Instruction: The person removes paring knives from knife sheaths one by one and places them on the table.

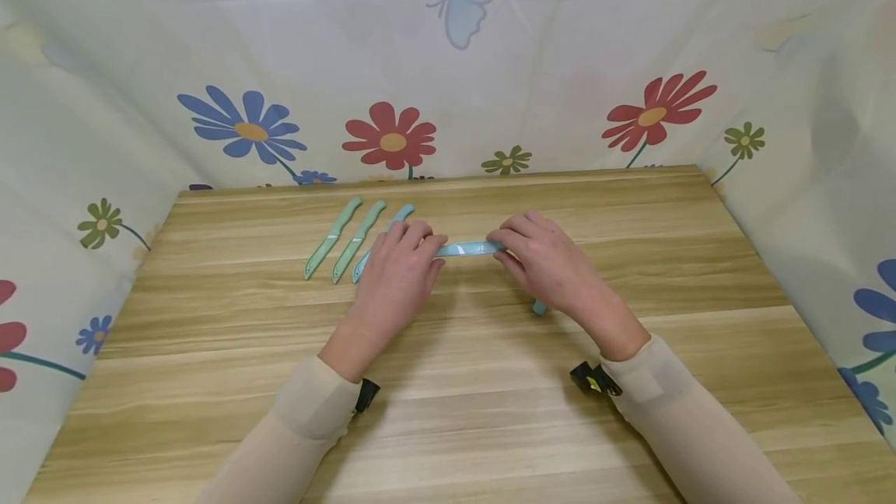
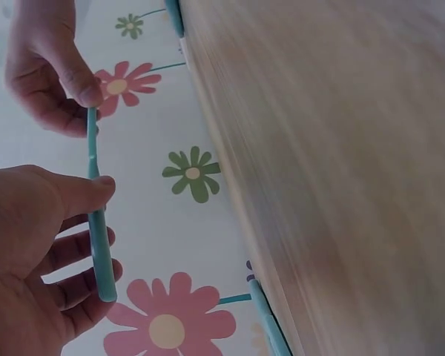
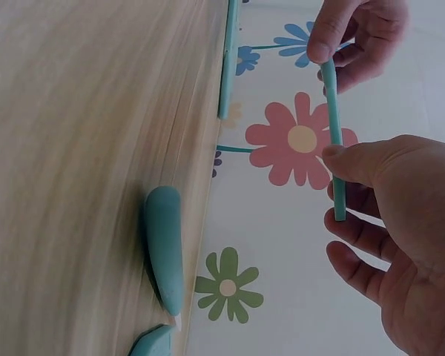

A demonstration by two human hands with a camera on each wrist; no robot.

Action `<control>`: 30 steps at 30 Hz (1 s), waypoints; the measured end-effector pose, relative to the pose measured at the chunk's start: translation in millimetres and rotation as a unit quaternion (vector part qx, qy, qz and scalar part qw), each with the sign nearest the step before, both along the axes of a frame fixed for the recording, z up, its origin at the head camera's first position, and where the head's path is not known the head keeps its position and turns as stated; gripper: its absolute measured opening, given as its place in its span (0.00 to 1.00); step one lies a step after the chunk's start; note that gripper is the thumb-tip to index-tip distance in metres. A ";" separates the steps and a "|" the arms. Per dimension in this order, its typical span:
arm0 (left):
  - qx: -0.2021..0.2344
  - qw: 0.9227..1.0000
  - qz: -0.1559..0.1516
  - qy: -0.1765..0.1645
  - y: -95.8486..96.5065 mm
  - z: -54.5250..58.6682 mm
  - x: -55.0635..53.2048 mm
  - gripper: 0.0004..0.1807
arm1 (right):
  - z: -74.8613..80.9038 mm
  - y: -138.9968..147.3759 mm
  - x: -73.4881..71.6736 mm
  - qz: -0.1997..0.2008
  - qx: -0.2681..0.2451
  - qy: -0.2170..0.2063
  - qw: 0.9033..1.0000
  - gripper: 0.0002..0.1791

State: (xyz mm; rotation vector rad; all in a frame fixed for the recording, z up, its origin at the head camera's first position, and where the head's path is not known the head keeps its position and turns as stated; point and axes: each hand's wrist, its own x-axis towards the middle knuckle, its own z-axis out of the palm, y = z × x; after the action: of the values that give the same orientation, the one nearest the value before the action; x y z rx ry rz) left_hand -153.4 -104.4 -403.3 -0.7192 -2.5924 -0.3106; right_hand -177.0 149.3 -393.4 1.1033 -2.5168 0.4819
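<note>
A light-blue knife (image 1: pixel 470 248) is held level over the table between both hands. My left hand (image 1: pixel 399 267) pinches its thicker handle (image 2: pixel 101 256) end between thumb and fingers. At the other end my right hand (image 1: pixel 553 263) pinches the thin, flat blade part (image 3: pixel 334 111). Part of another blue-green knife (image 1: pixel 539 307) shows on the table below my right hand; its rounded handle (image 3: pixel 165 245) is plainer in the right wrist view. Close by my left hand lies a blue knife (image 1: pixel 403 213), partly covered by that hand.
Two green knives (image 1: pixel 343 218) (image 1: pixel 359 238) lie side by side, slanted, left of the blue one on the wooden table (image 1: pixel 448 426). A white cloth (image 1: pixel 315 37) printed with flowers and a butterfly hangs behind and at both sides of the table.
</note>
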 end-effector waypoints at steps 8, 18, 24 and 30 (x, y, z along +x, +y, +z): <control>-0.004 1.000 -0.001 0.020 0.4 -1.9 -0.9 0.12 | -1.1 -0.2 -0.3 -0.002 0.001 -0.001 1.000 0.12; -0.004 1.000 0.002 0.017 0.5 -1.9 0.6 0.10 | -2.6 -1.0 -0.6 0.001 0.004 0.006 1.000 0.13; -0.001 1.000 0.002 0.025 1.0 -1.6 1.2 0.11 | -1.8 -1.2 0.1 -0.003 0.015 0.003 1.000 0.17; -0.012 1.000 0.005 0.015 1.6 0.9 2.7 0.11 | -0.3 -2.3 1.9 -0.008 0.020 0.000 1.000 0.25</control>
State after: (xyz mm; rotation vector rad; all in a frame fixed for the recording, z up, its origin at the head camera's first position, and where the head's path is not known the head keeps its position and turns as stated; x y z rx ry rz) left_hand -150.7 -102.9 -402.4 -0.7138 -2.5745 -0.2628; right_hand -175.1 147.0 -393.7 1.0974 -2.5427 0.4301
